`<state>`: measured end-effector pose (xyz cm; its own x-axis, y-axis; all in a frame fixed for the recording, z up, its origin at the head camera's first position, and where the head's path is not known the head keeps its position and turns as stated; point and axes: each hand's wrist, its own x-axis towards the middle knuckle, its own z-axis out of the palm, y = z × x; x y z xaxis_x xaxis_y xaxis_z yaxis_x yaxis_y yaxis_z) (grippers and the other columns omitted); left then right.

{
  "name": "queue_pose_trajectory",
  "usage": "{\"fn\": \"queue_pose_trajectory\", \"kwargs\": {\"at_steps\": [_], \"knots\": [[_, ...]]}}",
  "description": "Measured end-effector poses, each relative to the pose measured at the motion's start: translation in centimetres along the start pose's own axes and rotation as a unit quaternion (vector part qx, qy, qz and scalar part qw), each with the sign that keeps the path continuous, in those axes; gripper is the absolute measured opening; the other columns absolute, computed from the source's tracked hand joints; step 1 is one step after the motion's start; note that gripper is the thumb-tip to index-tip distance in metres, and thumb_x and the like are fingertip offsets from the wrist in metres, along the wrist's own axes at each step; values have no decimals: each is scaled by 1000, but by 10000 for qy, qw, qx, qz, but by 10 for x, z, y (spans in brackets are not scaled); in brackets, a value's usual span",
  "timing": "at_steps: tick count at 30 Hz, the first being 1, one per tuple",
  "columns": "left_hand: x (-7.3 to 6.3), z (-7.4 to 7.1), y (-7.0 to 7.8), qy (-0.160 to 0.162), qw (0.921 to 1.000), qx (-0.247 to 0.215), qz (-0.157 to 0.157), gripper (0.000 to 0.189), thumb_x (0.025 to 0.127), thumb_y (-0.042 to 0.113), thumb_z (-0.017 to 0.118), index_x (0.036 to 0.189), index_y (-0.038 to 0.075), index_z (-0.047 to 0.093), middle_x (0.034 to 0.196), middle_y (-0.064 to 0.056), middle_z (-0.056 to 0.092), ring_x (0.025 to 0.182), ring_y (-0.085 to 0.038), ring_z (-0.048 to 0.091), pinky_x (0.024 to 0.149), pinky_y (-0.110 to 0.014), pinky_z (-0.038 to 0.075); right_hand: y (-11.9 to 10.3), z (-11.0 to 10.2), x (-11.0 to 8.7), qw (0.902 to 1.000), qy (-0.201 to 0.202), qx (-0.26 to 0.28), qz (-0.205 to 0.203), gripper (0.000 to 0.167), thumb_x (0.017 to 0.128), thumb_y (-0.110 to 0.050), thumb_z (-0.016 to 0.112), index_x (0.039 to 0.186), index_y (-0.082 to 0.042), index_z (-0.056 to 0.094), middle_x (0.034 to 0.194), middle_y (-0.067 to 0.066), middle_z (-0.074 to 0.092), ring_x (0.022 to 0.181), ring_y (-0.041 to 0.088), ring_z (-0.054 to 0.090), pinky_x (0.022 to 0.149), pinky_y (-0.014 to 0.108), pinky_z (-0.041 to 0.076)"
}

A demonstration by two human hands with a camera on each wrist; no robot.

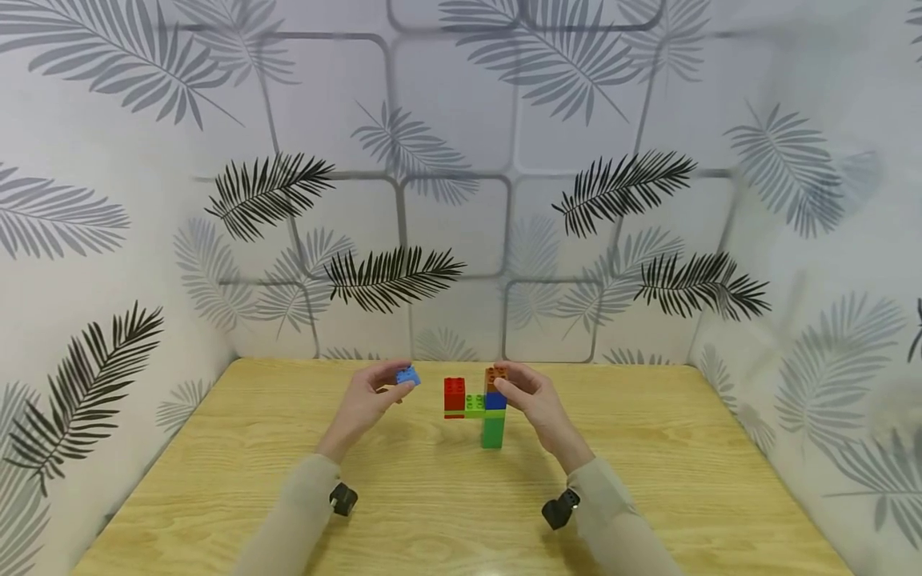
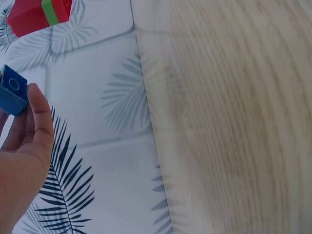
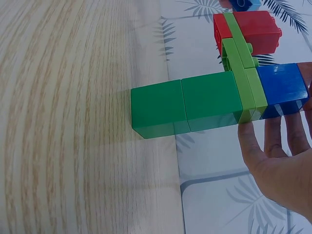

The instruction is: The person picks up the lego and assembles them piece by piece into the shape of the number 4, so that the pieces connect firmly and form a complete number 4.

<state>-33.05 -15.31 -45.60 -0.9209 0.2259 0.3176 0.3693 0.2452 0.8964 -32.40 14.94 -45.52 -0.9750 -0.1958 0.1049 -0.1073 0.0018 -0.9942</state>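
My left hand [image 1: 366, 398] pinches a light blue toy building brick [image 1: 407, 376] between thumb and fingers, left of the built piece; in the left wrist view the brick's hollow underside [image 2: 14, 84] shows. The fingers of my right hand [image 1: 539, 402] hold the upper part of a tower, around a brown brick [image 1: 495, 374] and a dark blue brick [image 1: 495, 402]. Below these are lime green layers [image 3: 246, 92] and two stacked green bricks [image 3: 161, 109]. A lime arm [image 1: 475, 405] reaches left from the tower and carries a red brick [image 1: 454, 392] on its end.
The tower and both hands are over a wooden table [image 1: 432, 512]. Behind the table and along its sides stand pale walls [image 1: 461, 232] with a leaf pattern. A small black camera [image 1: 343, 499] sits on the left wrist, another camera [image 1: 560, 510] on the right.
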Motion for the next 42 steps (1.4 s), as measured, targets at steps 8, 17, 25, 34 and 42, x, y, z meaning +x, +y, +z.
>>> {"fn": "queue_pose_trajectory", "kwargs": {"at_steps": [8, 17, 25, 34, 42], "knots": [[0, 19, 3, 488, 9980, 219, 345, 35, 94, 20, 68, 127, 10, 65, 113, -13, 68, 92, -17, 63, 74, -20, 53, -1, 1, 1, 10000, -12, -50, -60, 46, 95, -28, 66, 136, -9, 57, 128, 11, 62, 111, 15, 62, 108, 50, 42], [-8, 37, 8, 584, 9976, 65, 361, 37, 93, 20, 69, 129, 14, 64, 117, -9, 68, 101, -20, 65, 85, -24, 54, 1, 2, -2, 9999, -66, -128, -2, 49, 96, -30, 64, 139, -9, 53, 129, 10, 61, 111, 14, 61, 108, 46, 43], [-4, 46, 20, 386, 9968, 269, 653, 39, 94, 20, 67, 132, 11, 63, 120, -5, 67, 110, -21, 61, 89, -39, 53, -1, 1, 1, 10000, 1, -89, 10, 47, 96, -28, 65, 137, -8, 55, 122, 5, 63, 106, 11, 61, 107, 46, 44], [0, 52, 23, 158, 9917, 674, 1087, 36, 95, 18, 66, 130, 18, 64, 123, 1, 66, 110, -17, 60, 84, -38, 55, -1, 2, 0, 9999, 50, -97, 58, 47, 95, -29, 66, 137, -10, 56, 124, 6, 62, 108, 11, 61, 106, 44, 45], [6, 55, 29, -175, 9880, 910, 1238, 35, 94, 16, 67, 129, 18, 64, 119, 0, 66, 107, -18, 60, 81, -34, 55, -1, 3, 0, 9997, 158, -153, 107, 45, 95, -28, 66, 136, -11, 57, 126, 9, 62, 109, 13, 60, 106, 45, 45]]}}
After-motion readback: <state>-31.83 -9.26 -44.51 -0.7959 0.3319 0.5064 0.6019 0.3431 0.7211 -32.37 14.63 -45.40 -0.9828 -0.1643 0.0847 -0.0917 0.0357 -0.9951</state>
